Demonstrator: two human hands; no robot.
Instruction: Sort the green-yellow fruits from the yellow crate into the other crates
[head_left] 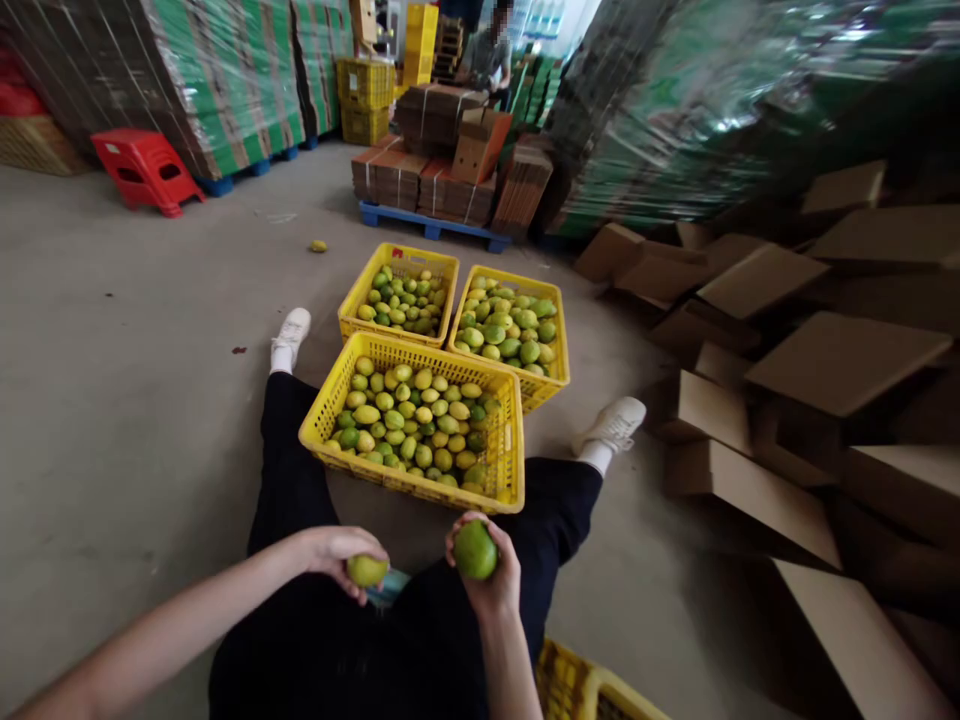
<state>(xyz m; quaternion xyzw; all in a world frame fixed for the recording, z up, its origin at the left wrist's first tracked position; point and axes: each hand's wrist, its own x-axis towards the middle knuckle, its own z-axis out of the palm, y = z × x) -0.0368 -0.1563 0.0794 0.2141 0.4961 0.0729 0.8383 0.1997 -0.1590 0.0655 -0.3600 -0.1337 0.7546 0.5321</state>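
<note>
Wrapped round a yellowish-green lemon, my left hand is low over my lap. My right hand grips a greener lemon, raised just short of the front crate's near edge. That yellow plastic crate sits on the floor between my legs, with many green and yellow lemons in it. Touching its far side are two more yellow crates, a left one and a right one, both holding similar fruit. A pale blue-green item shows partly beside my left hand.
Another yellow crate is at the lower right, partly out of view. Cardboard boxes pile up on the right. One lemon lies on the floor near a red stool. A blue pallet bears flattened cartons; a person is behind it.
</note>
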